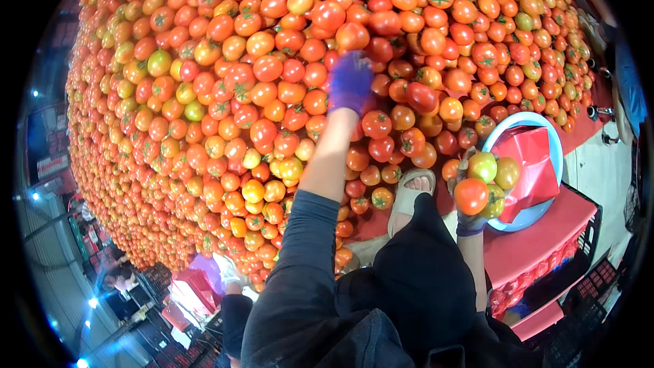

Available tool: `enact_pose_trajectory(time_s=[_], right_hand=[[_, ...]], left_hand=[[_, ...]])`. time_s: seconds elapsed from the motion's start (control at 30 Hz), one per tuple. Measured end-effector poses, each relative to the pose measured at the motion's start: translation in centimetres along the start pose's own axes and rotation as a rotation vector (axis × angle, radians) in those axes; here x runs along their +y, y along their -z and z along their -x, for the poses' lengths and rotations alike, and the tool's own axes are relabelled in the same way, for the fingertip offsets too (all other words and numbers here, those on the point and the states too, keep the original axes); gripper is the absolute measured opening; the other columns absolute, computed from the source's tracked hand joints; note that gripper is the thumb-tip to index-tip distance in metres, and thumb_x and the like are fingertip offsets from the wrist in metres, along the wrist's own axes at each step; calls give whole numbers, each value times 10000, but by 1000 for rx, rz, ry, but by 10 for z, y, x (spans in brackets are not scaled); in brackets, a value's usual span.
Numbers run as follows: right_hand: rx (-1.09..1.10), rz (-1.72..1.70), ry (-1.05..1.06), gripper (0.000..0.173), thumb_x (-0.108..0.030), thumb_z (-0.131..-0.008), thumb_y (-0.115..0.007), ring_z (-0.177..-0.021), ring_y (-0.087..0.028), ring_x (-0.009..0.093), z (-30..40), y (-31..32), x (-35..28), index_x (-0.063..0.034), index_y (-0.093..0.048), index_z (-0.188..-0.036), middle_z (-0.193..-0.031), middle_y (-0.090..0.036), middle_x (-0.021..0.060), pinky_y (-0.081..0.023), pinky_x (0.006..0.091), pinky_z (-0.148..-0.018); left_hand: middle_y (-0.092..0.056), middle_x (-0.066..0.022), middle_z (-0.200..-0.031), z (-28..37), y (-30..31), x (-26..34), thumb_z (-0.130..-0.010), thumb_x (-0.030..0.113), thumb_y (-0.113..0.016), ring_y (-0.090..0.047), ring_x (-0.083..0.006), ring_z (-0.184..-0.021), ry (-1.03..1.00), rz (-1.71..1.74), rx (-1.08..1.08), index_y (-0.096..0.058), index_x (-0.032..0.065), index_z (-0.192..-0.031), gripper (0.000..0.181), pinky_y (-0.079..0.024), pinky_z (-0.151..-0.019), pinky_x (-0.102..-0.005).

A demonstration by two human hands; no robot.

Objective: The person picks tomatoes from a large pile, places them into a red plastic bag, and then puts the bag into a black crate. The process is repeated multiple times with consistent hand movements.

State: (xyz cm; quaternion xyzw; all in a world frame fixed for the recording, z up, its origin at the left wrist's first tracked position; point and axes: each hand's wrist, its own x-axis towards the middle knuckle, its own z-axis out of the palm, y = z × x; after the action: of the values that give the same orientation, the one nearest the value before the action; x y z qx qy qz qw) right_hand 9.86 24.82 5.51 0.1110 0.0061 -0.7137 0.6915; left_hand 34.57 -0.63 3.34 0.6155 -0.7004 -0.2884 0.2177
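My left hand (351, 83), in a purple glove, is stretched over a large heap of tomatoes (240, 76). It is blurred and its fingers point away from me, right by an orange-red tomato (352, 36). Whether they grip it I cannot tell. My right hand (467, 220) is turned up at my right side and holds several tomatoes together: a green one (482, 167), an orange-red one (470, 197) and others greenish-brown. Just beyond that hand is a light blue plastic basin (557, 148) with red plastic sheeting (531, 163) inside.
The basin rests on a red-covered surface (536, 235) beside a black plastic crate (592, 230). My foot in a pale sandal (409, 197) stands at the heap's edge. Another person's leg (236, 317) and a purple basin (208, 270) are at lower left. Blue clothing (629, 82) shows far right.
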Motion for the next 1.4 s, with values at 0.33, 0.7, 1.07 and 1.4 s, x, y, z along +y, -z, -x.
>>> enact_pose_trajectory(time_s=[0.33,0.7,1.07,1.4], right_hand=[[64,129,76,656,-611,-833,-491,-1311,-357,343,3,3,-8,-243,-431,-1373,-1466,-332,109,-267,638,-1007],[-84,54,-10,648,-550,-825,-567,-1308,-353,340,2,-19,-15,-218,-444,-1367,-1470,-308,125,-276,636,-1011],[23,-126,60,673,-644,-821,-493,-1304,-356,388,15,-15,-12,-265,-428,-1374,-1464,-324,118,-256,666,-1013],[56,315,345,607,-442,-887,-526,-1320,-333,296,85,-103,-17,-129,-368,-1382,-1433,-352,116,-266,531,-1048]], left_hand=[[-625,-130,-1155,-91,37,-36,-862,252,-520,-623,-309,-1029,136,-981,-529,-598,131,-1178,348,-527,-791,-421],[-592,-120,-1084,62,26,-47,-872,327,-565,-594,-285,-1003,446,1174,208,-559,43,-1055,338,-510,-835,-416],[-406,-191,-1340,13,-33,42,-718,161,-693,-544,-361,-1100,-67,-537,-187,-432,172,-1293,632,-491,-857,-448],[-602,-144,-1090,80,18,51,-892,338,-539,-617,-241,-904,200,1076,-278,-507,13,-1213,458,-522,-780,-357]])
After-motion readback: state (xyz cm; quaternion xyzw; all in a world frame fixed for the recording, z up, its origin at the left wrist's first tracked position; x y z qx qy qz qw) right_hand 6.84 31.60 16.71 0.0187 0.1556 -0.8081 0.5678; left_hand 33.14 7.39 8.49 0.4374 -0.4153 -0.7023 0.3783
